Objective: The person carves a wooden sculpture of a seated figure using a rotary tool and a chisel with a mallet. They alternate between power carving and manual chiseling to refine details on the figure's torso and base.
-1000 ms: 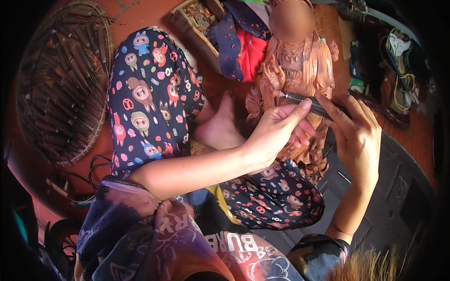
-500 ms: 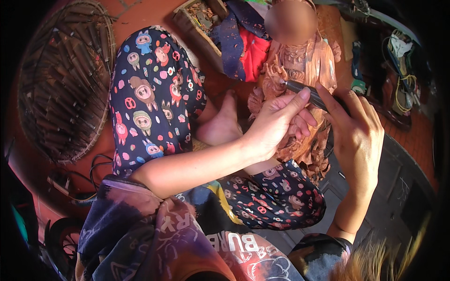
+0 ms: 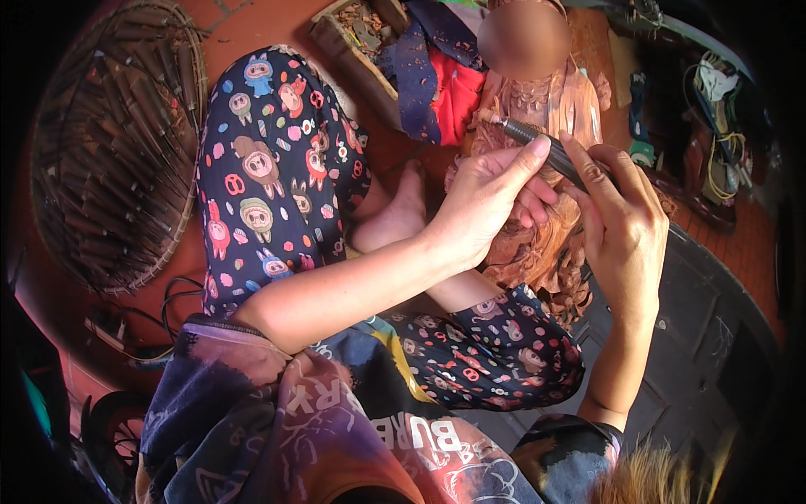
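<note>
A reddish-brown carved wooden statue (image 3: 579,126) with deep robe folds lies in front of me, its head away from me. My right hand (image 3: 623,223) grips a dark cylindrical carving tool (image 3: 522,132) with a ribbed front end. The slim tip points left and reaches the carved detail on the statue's left side; whether it touches cannot be made out. My left hand (image 3: 487,197) lies over the statue. Its thumb presses along the tool near the front, and its other fingers curl underneath, partly hidden.
A round woven basket (image 3: 203,76) full of brown-handled tools (image 3: 126,151) stands at the left. Beyond my legs are a wooden box (image 3: 340,46) with shavings and a red and dark cloth (image 3: 453,97). Cables (image 3: 724,155) lie at the far right.
Both hands and the tool have shifted slightly left and away from me along the carving. My right hand's fingers have drawn closer around the tool.
</note>
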`<state>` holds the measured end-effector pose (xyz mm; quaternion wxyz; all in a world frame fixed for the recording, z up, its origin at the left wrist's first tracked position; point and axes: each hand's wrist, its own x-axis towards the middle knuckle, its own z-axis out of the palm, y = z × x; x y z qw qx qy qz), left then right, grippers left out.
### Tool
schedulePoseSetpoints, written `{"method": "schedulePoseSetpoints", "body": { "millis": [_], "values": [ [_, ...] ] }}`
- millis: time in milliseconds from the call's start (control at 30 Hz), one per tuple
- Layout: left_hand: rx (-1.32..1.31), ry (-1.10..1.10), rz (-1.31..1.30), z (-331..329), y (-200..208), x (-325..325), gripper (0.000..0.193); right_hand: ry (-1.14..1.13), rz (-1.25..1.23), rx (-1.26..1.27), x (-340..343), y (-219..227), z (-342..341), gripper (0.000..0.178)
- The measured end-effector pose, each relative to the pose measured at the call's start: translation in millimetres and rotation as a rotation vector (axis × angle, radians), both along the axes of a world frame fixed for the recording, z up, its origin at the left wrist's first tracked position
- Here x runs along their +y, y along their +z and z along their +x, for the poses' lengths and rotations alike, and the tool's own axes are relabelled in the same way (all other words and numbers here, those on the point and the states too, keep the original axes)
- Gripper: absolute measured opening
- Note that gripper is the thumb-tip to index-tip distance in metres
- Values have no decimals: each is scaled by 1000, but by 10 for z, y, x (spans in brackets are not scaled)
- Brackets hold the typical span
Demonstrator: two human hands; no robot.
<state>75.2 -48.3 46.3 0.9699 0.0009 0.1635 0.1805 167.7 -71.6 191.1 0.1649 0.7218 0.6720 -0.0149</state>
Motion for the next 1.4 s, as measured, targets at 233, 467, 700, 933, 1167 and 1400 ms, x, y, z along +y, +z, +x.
{"method": "schedulePoseSetpoints", "body": {
  "millis": [233, 467, 700, 933, 1167, 1400],
  "values": [
    [9, -44, 17, -51, 10, 15, 32, -76, -32, -3, -35, 18, -100, 45],
    [-5, -77, -14, -46, 6, -161, 34, -55, -71, 6, -90, 78, -57, 46],
    [143, -145, 315, -232, 181, -380, 40, -462, -46, 293, -653, 166, -331, 54],
    [294, -60, 828, -527, -145, -217, 30, -718, 447, 616, -971, -583, -951, 54],
    [351, -107, 787, -548, -338, 3, 26, -925, 552, 753, -767, -909, -1073, 53],
    [278, -166, 682, -437, -245, 12, 28, -976, 535, 780, -778, -783, -946, 50]
  ]
}}
